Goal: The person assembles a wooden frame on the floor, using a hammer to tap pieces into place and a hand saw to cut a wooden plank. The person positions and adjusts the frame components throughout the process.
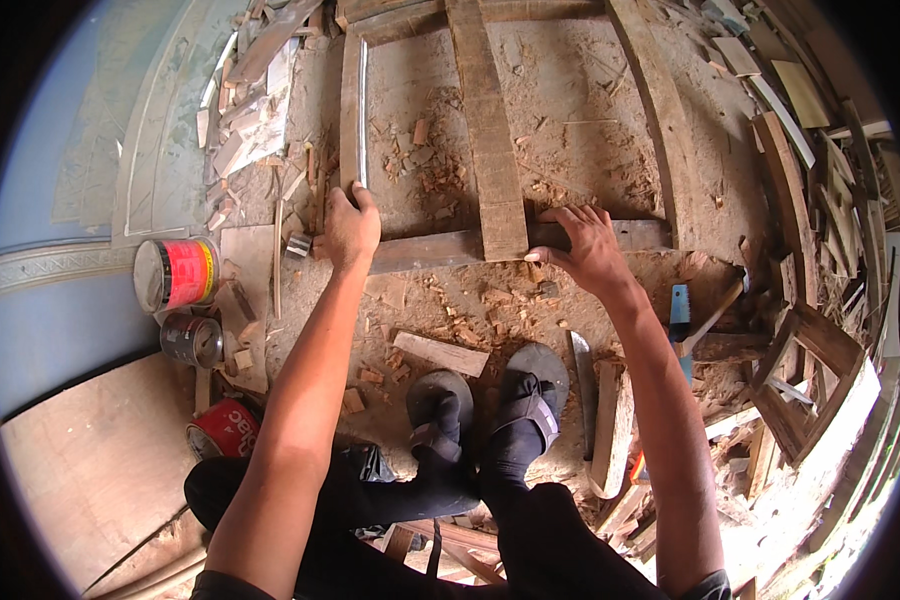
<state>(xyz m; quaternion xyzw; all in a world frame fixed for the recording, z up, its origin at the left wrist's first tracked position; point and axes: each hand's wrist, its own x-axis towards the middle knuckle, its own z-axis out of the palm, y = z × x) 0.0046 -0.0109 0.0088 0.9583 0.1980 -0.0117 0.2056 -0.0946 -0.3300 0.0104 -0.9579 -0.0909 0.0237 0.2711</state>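
Head view: timber frame (660, 115) lies on the debris-strewn floor (582, 95). Left hand (353, 232) has its grip clamped on the near end of a silver strip (363, 115) along the left rail (349, 100). Right hand (592, 245) rests across the near rail (425, 251), grip apart, beside the middle slat (488, 130).
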